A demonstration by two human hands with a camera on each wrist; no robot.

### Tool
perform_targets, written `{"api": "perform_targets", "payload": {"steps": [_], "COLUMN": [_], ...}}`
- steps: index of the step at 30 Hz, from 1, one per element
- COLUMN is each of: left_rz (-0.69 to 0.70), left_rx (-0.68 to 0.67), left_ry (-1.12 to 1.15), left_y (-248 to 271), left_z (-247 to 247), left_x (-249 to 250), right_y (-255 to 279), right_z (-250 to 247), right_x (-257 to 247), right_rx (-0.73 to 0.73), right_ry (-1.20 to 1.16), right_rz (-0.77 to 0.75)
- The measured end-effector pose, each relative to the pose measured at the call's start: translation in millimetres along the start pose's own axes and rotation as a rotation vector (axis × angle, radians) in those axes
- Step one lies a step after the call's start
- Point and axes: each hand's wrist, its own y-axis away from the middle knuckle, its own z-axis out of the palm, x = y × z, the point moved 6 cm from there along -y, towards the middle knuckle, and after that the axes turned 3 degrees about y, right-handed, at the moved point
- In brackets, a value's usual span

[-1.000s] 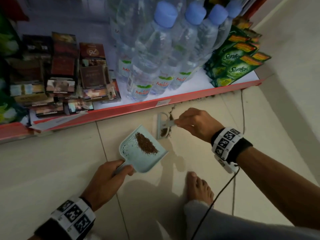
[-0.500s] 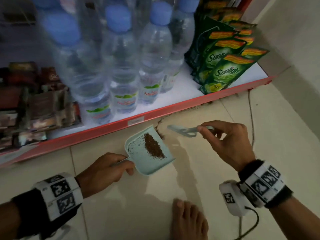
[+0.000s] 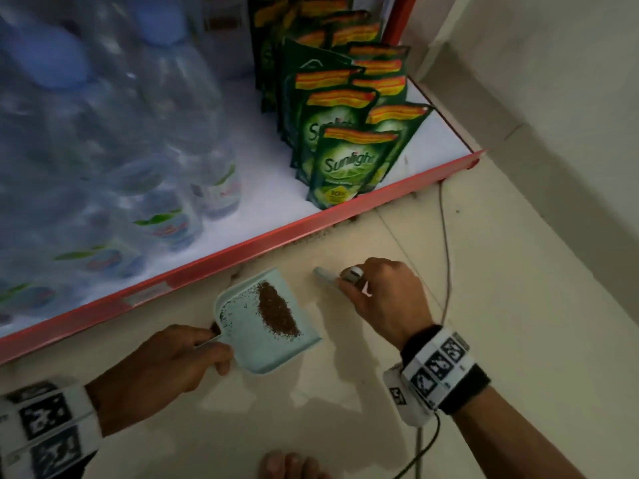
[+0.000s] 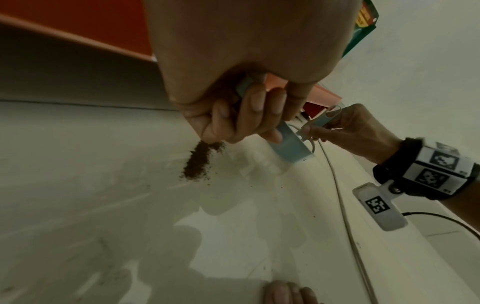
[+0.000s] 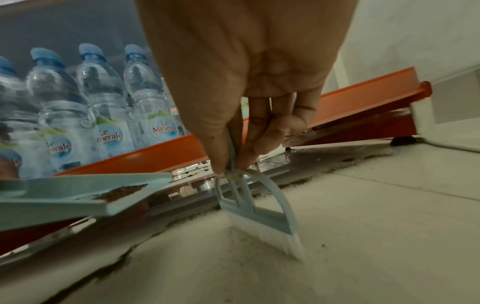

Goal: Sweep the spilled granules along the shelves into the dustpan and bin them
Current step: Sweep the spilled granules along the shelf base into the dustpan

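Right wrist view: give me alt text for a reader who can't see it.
The right hand pinches a small pale-blue brush, bristles on the floor beside a line of brown granules along the orange shelf. At left the dustpan holds granules; water bottles stand behind.

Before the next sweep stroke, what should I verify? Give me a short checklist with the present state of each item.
1. Left hand grips the dustpan handle: ok.
2. Collected pile sits inside the pan: ok.
3. Right hand fingers pinch the brush handle: ok.
4. Pan lip rests on the floor: not ok, it is raised.
5. Shelf base free of spilled granules: not ok.
6. Bin within reach: cannot tell, none in view.
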Motion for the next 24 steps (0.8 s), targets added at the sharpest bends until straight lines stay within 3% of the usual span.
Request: {"api": "perform_targets", "payload": {"steps": [4, 9, 12, 19, 24], "left_rz": [-0.017, 0.087, 0.136, 0.149, 0.152], "left_rx": [-0.022, -0.009, 0.042, 0.054, 0.06], "left_ry": [0.099, 0.073, 0.109, 0.137, 0.119], "left_y": [-19.3, -48.5, -72.0, -112.2, -115.8], "left_z": [31.3, 47.3, 50.0, 74.8, 82.1], "left_x": [3.0, 28.1, 48.3, 76.3, 70.0], "right_y": [-4.1, -41.2, -73.8, -125.0, -124.5], "right_z": [-0.6, -33.7, -33.0, -17.7, -6.6], "right_x": [29.7, 114.3, 160.0, 202.8, 199.8], "right_rx": [-0.097, 0.199, 0.218, 0.19, 0.044], "right_ry": [-0.066, 0.066, 0.181, 0.331, 0.373], "right_rz": [0.072, 0.39, 0.537, 0.556, 0.47]}}
